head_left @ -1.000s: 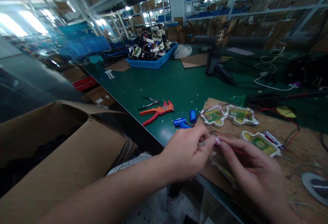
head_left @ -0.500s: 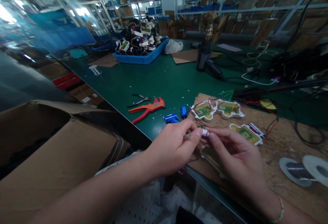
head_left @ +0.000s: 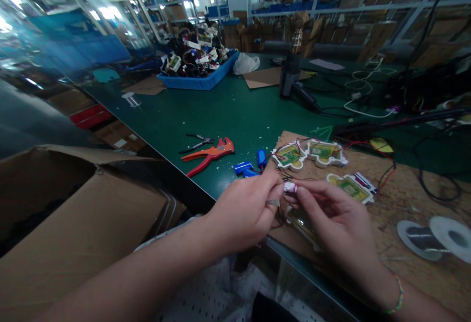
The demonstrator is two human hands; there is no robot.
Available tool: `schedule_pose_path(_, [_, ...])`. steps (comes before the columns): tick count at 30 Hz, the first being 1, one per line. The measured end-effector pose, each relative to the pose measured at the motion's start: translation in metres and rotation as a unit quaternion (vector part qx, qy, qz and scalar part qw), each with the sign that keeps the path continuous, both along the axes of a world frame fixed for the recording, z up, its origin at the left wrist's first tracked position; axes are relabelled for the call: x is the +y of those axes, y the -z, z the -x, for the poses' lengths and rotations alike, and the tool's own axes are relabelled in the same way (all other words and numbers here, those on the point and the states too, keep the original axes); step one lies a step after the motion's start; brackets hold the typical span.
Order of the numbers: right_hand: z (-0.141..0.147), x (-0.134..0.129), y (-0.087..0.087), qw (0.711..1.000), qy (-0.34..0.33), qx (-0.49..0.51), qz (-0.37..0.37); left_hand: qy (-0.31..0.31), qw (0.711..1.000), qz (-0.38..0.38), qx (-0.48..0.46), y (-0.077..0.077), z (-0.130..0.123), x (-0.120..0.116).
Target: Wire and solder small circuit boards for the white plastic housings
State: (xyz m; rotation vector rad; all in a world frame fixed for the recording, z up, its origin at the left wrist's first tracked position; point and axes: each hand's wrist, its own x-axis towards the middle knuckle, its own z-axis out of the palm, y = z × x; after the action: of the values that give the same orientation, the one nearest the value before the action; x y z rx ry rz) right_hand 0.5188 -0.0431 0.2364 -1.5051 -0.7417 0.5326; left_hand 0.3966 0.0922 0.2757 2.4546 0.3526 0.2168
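Observation:
A small white and pink piece sits between the fingertips of both hands, over the near edge of a brown board. My right hand pinches its right end between thumb and fingers. My left hand is closed at its left end, with a ring-like grey band on a finger; thin dark wires show beside the fingertips. Blue cylinders lie just beyond my left hand. White-framed circuit pieces with red and black wires rest on the board, and another framed piece is partly hidden beneath my right hand.
Orange-red pliers and dark cutters lie on the green table. Behind are a full blue tray and a black heat gun. A wire spool is at right, an open cardboard box at left.
The view has shifted slightly. The white and pink piece is now more exposed between the fingertips, and my left fingers have curled further in.

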Motion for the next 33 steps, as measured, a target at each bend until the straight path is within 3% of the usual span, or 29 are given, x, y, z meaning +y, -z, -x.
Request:
schedule_pose_path(3, [-0.001, 0.002, -0.003, 1.000, -0.001, 0.029, 0.003, 0.004, 1.000, 0.002, 0.007, 0.001, 0.001, 0.001])
schedule_pose_path(8, [-0.001, -0.001, 0.000, 1.000, -0.004, 0.006, 0.004, 0.008, 0.998, -0.060, 0.034, 0.003, -0.001, -0.001])
schedule_pose_path(17, [-0.003, -0.009, 0.004, 0.979, -0.053, -0.195, 0.023, 0.031, 0.990, -0.137, -0.022, 0.010, 0.006, 0.000])
schedule_pose_path(20, [-0.004, -0.009, 0.004, 0.978, -0.070, -0.192, 0.028, -0.001, 0.997, -0.068, -0.042, 0.010, 0.005, 0.000])
schedule_pose_path(23, [-0.004, -0.006, 0.005, 0.991, -0.067, -0.115, 0.017, -0.051, 0.995, 0.078, -0.021, 0.009, 0.001, 0.001])
schedule_pose_path(27, [-0.004, 0.000, 0.005, 0.998, -0.060, 0.005, 0.004, -0.071, 0.955, 0.289, -0.009, 0.008, -0.001, 0.010])
schedule_pose_path(29, [-0.004, 0.001, 0.004, 0.998, -0.054, 0.016, 0.002, -0.064, 0.952, 0.299, -0.013, 0.008, 0.001, 0.014])
schedule_pose_path(33, [-0.004, 0.000, 0.003, 0.998, -0.047, -0.033, 0.000, -0.023, 0.984, 0.177, -0.010, 0.004, 0.006, 0.017])
